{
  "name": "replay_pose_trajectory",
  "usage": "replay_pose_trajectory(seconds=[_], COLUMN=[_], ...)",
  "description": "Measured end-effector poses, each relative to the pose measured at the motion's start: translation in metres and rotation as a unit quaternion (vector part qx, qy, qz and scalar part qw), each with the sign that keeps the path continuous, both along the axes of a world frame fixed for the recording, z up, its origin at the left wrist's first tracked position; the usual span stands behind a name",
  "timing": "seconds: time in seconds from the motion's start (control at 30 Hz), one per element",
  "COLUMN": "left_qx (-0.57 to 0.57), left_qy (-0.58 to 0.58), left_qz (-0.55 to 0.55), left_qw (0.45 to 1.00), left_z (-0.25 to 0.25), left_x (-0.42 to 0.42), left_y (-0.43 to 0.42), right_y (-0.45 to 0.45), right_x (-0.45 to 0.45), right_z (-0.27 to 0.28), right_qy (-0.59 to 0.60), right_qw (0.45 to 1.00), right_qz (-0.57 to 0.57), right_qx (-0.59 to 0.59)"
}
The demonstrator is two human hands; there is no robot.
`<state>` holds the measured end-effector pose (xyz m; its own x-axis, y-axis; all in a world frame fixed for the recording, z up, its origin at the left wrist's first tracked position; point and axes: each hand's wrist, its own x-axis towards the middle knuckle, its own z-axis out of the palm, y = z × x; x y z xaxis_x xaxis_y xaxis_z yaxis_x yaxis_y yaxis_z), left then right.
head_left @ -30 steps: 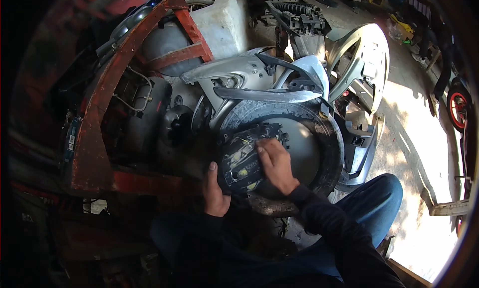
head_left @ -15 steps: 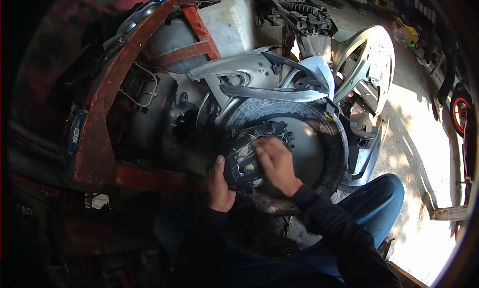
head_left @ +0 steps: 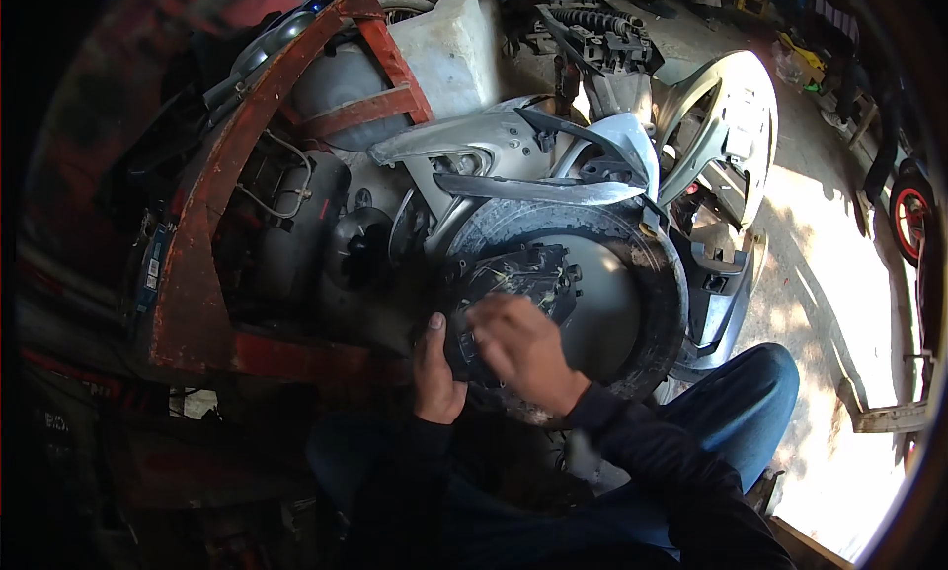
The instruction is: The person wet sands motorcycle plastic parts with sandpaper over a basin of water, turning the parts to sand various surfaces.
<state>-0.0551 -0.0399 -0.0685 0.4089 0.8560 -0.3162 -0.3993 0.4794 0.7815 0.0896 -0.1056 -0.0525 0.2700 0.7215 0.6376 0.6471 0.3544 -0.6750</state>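
Observation:
My left hand (head_left: 437,380) grips the near left edge of a black plastic part (head_left: 538,269), thumb pointing up along its side. The part has a ridged, uneven surface with pale yellowish scuffs and small lugs at its far right end. It is held above a tyre (head_left: 664,313). My right hand (head_left: 528,353) lies over the near half of the part, fingers bent together and blurred by motion. Whatever those fingers may hold is hidden.
Grey scooter body panels (head_left: 513,146) rest on the tyre's far side. A rusty red metal frame (head_left: 193,274) stands at left, around a dark cylindrical tank (head_left: 306,225). A pale curved panel (head_left: 750,106) leans at right. A red-rimmed wheel (head_left: 908,218) shows at the far right.
My right hand has moved left and toward me across the part, uncovering its far right end. My left hand stays almost where it was, still holding the part.

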Motion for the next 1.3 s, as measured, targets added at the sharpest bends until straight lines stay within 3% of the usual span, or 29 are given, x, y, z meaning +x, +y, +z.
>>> replay_pose_trajectory(seconds=[0.1,0.17,0.23,0.3,0.33,0.37,0.43,0.5,0.67,0.7,0.73,0.77,0.87,0.97,1.07,1.17,1.23,1.3], left_qx=[-0.014,0.013,0.03,0.008,0.009,0.009,0.0,-0.006,-0.012,-0.022,-0.036,-0.039,-0.025,-0.022,-0.014,-0.004,0.001,-0.009], left_qy=[-0.017,0.002,0.024,0.007,0.007,0.006,0.011,0.013,0.005,-0.006,-0.014,-0.013,-0.009,-0.019,0.018,-0.004,0.006,0.008], left_qz=[-0.006,-0.01,-0.011,-0.022,-0.024,-0.025,-0.015,-0.019,-0.022,-0.023,-0.023,-0.023,-0.033,-0.038,-0.03,-0.052,-0.039,-0.045], left_qw=[1.0,1.0,0.999,1.0,1.0,1.0,1.0,1.0,1.0,0.999,0.999,0.999,0.999,0.999,0.999,0.999,0.999,0.999], left_z=[0.009,0.001,-0.003,-0.001,-0.002,-0.001,0.001,-0.004,-0.008,-0.009,-0.01,-0.01,-0.005,-0.005,-0.005,-0.003,-0.009,-0.007], left_x=[0.006,0.004,0.001,-0.003,-0.004,-0.004,-0.004,-0.008,-0.015,-0.015,-0.017,-0.018,-0.017,-0.016,-0.017,-0.015,-0.016,-0.019], left_y=[-0.001,0.004,0.004,0.007,0.009,0.007,0.009,0.01,0.01,0.013,0.012,0.012,0.014,0.014,0.008,0.012,0.015,0.016], right_y=[0.01,0.006,0.0,0.008,0.012,0.017,0.014,0.008,0.013,0.013,0.015,0.013,0.016,0.016,0.014,0.009,0.014,0.014], right_x=[0.037,0.021,0.007,0.022,0.04,0.047,0.027,0.011,0.045,0.034,0.02,0.012,0.042,0.039,0.036,0.07,0.057,0.043], right_z=[-0.041,-0.03,-0.01,-0.036,-0.052,-0.069,-0.056,-0.027,-0.077,-0.065,-0.053,-0.035,-0.072,-0.063,-0.056,-0.106,-0.093,-0.069], right_qy=[0.172,0.101,0.051,0.097,0.141,0.16,0.123,0.089,0.146,0.139,0.103,0.091,0.119,0.163,0.095,0.187,0.202,0.087], right_qw=[0.978,0.993,0.998,0.995,0.984,0.982,0.987,0.996,0.981,0.983,0.993,0.995,0.988,0.978,0.995,0.964,0.964,0.995], right_qz=[-0.041,-0.045,0.04,-0.004,-0.039,-0.059,-0.08,0.013,-0.063,-0.067,-0.05,-0.014,-0.066,-0.081,-0.019,-0.082,-0.106,-0.042], right_qx=[-0.11,-0.046,0.006,-0.026,-0.098,-0.077,-0.061,-0.026,-0.107,-0.104,-0.013,-0.027,-0.072,-0.101,-0.031,-0.17,-0.139,-0.011])
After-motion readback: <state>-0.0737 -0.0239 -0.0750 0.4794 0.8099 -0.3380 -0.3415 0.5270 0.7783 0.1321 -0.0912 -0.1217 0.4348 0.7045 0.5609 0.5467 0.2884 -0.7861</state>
